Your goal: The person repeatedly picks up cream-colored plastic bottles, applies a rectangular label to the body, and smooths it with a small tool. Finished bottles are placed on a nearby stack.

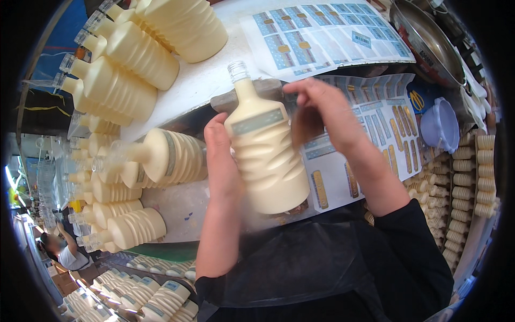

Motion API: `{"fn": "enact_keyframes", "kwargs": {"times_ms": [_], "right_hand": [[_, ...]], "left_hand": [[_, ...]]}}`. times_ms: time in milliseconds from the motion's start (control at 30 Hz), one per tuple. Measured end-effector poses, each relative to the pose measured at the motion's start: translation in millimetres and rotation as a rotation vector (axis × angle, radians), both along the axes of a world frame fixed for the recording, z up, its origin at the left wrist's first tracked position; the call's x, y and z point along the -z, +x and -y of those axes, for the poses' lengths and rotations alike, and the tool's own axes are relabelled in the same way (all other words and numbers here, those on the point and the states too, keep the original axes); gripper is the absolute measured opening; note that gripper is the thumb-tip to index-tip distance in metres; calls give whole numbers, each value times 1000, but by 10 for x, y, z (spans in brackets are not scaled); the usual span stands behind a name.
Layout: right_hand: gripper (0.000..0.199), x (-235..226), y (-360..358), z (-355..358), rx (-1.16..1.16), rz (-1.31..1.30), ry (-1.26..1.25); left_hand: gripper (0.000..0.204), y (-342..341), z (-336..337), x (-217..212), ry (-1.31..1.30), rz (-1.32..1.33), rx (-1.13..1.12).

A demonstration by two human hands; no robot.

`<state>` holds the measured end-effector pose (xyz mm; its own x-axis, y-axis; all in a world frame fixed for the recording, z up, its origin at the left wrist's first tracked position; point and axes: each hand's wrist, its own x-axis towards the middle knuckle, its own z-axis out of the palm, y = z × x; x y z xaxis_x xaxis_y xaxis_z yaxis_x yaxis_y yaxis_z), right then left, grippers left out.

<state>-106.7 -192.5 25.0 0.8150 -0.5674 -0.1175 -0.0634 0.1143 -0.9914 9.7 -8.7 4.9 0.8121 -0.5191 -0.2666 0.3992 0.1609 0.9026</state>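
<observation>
A cream bottle [266,161] with wavy ridges and a clear threaded neck lies in front of me, its neck pointing away. Across its shoulder runs a grey-blue label band [257,122]. My left hand [220,155] is closed against the bottle's left side, some of its fingers hidden. At the right, just off the bottle, my right hand [324,110] is blurred by motion. Its fingers are bent around a dark brown flat piece [307,126], too smeared to name. A brown block [271,88] sits under the bottle's neck end.
Label sheets [343,59] lie behind and to the right. Similar bottles [120,86] stand and lie at the left, one [166,155] close to my left hand. A purple bucket [440,126] and a metal pan [424,40] are at the right. Rows of bottles [161,300] fill the lower left.
</observation>
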Motion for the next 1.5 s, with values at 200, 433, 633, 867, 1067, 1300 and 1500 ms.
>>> {"fn": "enact_keyframes", "kwargs": {"times_ms": [200,433,633,867,1067,1300,1500], "right_hand": [[37,-338,430,-231,126,268,-191],[36,-313,587,-398,41,19,-726],[33,107,405,-104,205,162,-721],[33,4,353,-146,267,180,-693],[36,-153,493,-343,162,228,-710],[38,-413,591,-610,46,66,-931],[37,-397,570,-550,81,27,-1002]], "left_hand": [[46,-22,-71,53,-30,91,57],[31,-43,-53,14,36,153,47],[26,-33,-43,86,-65,43,14],[23,-2,-79,143,-134,-35,-20],[23,-165,-9,-136,-136,-66,-47],[21,-207,-15,-160,-175,-93,-53],[21,-248,0,-163,-211,-90,-58]]}}
